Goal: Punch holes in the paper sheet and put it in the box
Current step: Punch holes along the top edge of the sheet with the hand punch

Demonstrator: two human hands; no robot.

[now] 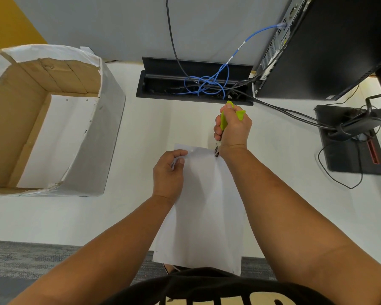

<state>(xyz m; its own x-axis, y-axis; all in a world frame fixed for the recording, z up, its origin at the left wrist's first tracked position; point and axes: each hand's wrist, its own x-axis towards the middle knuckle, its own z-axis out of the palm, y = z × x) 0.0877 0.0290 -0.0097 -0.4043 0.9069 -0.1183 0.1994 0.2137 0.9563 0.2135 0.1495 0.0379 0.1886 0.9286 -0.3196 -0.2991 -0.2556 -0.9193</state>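
A white paper sheet [204, 208] hangs over the desk's front edge, its far end lifted. My left hand [168, 172] pinches the sheet's top left corner, beside a small punched hole. My right hand [233, 127] squeezes a hand-held hole punch with lime-green handles [224, 119]; its metal jaws bite the sheet's top edge near the right corner. The cardboard box [110, 137], wrapped in white paper, stands open at the left of the desk with white sheets lying on its bottom.
A black cable tray [163, 84] with tangled blue and black cables is sunk into the white desk [141, 133] behind my hands. A black computer tower [330, 45] and a monitor base [350, 155] with trailing cables fill the right side. Grey carpet lies below the desk edge.
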